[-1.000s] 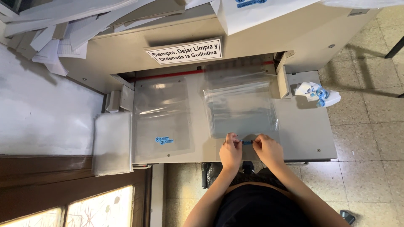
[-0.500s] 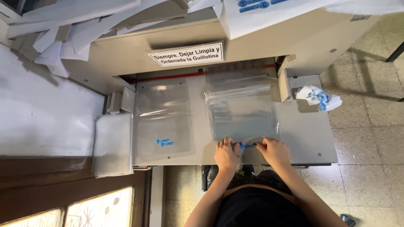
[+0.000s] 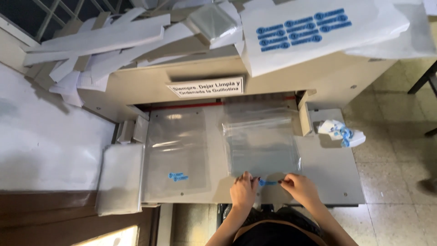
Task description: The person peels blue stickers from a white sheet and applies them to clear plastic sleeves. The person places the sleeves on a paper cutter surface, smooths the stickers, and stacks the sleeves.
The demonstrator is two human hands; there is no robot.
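Stack of clear plastic bags (image 3: 261,146), blue-printed near edge.

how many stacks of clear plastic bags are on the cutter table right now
2. One stack lies right of centre, with the left hand and right hand on its near edge. The other stack lies to its left, untouched. More may sit hidden under the cutter.

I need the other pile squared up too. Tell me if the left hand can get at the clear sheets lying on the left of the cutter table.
Probably yes. The left hand rests at the near edge of the right-hand clear stack; the left-hand clear sheets lie flat beside it, with bare cutter table between and nothing on top.
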